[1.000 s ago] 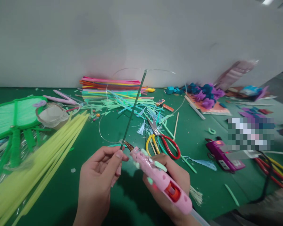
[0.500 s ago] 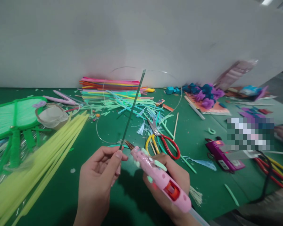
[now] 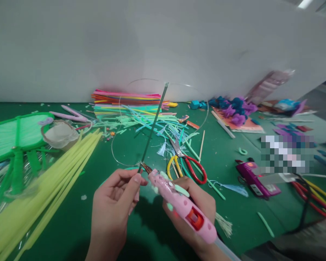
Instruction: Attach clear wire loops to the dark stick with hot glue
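Between thumb and fingertips, my left hand (image 3: 111,206) pinches the lower end of a thin dark green stick (image 3: 153,125), which leans up to the right. A fine clear wire loop (image 3: 207,108) spreads to both sides of the stick and seems joined to it at top and bottom. My right hand (image 3: 205,203) is wrapped round a pink hot glue gun (image 3: 176,203) dotted with mint-green bits, a clear glue stick (image 3: 226,250) in its rear. Its copper-coloured nozzle (image 3: 146,167) touches, or nearly touches, the stick just above my left fingertips.
Scissors (image 3: 179,154) with red and yellow handles lie beyond my hands, near cut green strips. Yellow-green pipe cleaners (image 3: 51,185) and a green fan-shaped piece (image 3: 2,137) lie left. Coloured pipe cleaners (image 3: 127,97) are stacked by the wall. A purple glue gun (image 3: 256,181) rests right.
My right hand has brought the glue gun slightly left and up, so its nozzle has closed in on the stick. The left hand stays nearly still. A person's hand at the far right has gone from view.
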The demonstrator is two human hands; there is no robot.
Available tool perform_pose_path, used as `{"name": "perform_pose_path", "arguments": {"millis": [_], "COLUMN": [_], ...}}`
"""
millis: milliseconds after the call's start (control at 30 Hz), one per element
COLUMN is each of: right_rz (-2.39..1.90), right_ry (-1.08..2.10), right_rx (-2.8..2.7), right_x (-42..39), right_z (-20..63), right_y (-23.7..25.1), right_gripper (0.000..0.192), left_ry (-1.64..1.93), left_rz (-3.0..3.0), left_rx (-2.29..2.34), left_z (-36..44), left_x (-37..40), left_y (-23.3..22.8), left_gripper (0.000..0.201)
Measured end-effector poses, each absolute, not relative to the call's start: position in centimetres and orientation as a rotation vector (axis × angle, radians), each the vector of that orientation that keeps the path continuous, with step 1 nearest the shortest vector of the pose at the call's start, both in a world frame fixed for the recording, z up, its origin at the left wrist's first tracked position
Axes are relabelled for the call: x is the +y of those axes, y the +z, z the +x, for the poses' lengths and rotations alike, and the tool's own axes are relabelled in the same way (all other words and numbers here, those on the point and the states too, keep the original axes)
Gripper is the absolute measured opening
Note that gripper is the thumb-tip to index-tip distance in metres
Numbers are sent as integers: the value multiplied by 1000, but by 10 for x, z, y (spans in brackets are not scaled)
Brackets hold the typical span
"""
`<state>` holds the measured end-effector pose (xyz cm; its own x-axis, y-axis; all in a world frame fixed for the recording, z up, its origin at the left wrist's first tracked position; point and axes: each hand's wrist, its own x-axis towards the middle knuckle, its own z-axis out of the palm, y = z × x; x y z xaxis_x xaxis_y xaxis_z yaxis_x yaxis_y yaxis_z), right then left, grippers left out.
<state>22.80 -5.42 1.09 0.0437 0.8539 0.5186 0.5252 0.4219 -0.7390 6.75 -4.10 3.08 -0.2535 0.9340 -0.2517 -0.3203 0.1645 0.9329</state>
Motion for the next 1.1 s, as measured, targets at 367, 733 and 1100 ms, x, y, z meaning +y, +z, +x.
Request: {"name": "perform_pose_path", "arguments": {"millis": [367,733,1100], "right_rz": [-1158,-1189,-1172], "right_ry": [482,459,437], "right_rx": [-1619,-1601,-1598], "right_x": [-59,-57,-56], "right_z": [229,228,228], "right_y": [9,8,7], "right_gripper": [17,19,16], "left_ry": [1456,1451,1434], "left_rz": [633,654,676], "left_rx": [1268,1283,1288], "left_z": [70,70,70], "left_x": [-40,-41,-40], "left_y": [33,32,31], "left_gripper": [28,29,29]}}
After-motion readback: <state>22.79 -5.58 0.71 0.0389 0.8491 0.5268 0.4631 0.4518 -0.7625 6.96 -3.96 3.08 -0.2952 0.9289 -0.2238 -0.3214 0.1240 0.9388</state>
